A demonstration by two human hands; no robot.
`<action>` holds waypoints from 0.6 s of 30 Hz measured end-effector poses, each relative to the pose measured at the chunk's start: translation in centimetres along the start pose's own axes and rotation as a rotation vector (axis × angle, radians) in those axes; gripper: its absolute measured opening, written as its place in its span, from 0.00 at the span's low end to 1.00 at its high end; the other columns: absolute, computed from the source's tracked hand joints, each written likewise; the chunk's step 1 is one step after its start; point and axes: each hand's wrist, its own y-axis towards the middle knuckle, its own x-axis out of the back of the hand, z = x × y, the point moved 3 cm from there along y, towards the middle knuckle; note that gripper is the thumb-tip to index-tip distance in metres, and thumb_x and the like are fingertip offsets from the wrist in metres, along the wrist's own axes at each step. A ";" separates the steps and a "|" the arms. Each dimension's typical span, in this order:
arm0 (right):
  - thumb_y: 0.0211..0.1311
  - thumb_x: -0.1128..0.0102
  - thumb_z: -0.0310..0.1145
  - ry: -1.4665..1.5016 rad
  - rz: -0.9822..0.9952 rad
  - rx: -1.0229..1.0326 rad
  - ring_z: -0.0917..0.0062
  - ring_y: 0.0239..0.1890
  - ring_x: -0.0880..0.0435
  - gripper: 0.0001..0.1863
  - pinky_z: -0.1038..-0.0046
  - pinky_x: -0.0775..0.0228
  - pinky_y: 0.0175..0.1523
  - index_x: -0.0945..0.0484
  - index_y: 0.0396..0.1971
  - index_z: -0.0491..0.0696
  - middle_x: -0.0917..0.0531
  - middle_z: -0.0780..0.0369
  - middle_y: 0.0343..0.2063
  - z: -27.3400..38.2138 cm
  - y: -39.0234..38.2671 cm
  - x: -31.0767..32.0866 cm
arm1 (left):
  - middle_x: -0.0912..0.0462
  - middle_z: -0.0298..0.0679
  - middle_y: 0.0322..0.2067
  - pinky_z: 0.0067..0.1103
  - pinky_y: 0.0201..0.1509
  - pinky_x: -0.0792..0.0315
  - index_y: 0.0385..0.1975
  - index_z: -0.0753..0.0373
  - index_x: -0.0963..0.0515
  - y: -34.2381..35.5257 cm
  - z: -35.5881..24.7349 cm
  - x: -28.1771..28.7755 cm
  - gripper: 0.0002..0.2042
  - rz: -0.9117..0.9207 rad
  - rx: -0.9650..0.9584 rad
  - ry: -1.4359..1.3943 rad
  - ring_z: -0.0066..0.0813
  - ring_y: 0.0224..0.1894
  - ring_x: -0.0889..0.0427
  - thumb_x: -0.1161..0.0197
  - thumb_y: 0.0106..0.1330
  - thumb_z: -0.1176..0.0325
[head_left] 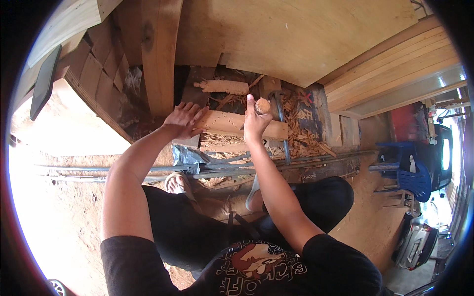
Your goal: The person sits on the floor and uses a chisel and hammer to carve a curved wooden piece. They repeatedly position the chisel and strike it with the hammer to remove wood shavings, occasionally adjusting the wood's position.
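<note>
Head view: I see the left hand (183, 121) spread over the left end of a pale board (227, 121), the right hand (256, 124) gripping a round wooden handle (262, 105) above it, wood chips (303, 133) scattered rightward.

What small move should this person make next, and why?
Probably press down more firmly with the left hand before working the round-ended handle. That hand rests on the left end of the pale board, while the right hand has its fingers closed around the handle above it. The board might slip otherwise; wood chips lie around it.
</note>
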 end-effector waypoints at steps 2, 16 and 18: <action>0.65 0.22 0.36 -0.010 0.060 -0.154 0.88 0.18 0.32 0.18 0.79 0.40 0.23 0.28 0.26 0.51 0.26 0.72 0.20 -0.3 0.3 0.4 | 0.30 0.47 0.66 0.43 0.77 0.43 0.80 0.56 0.48 0.0 -0.1 0.1 0.41 0.011 -0.004 0.013 0.45 0.70 0.33 0.48 0.76 0.38; 0.65 0.28 0.26 0.135 0.514 -0.230 0.84 0.21 0.30 0.14 0.76 0.40 0.28 0.27 0.26 0.49 0.26 0.68 0.19 1.8 2.6 1.3 | 0.31 0.49 0.68 0.44 0.77 0.43 0.80 0.56 0.48 0.2 -0.1 -0.6 0.41 0.002 0.033 0.015 0.48 0.71 0.33 0.47 0.75 0.38; 0.65 0.28 0.26 0.155 0.566 -0.226 0.84 0.22 0.29 0.15 0.77 0.40 0.29 0.28 0.25 0.50 0.26 0.69 0.20 1.7 2.7 1.5 | 0.30 0.49 0.67 0.44 0.77 0.43 0.80 0.57 0.48 0.2 -0.1 -0.7 0.42 -0.009 0.047 0.026 0.48 0.71 0.33 0.47 0.75 0.38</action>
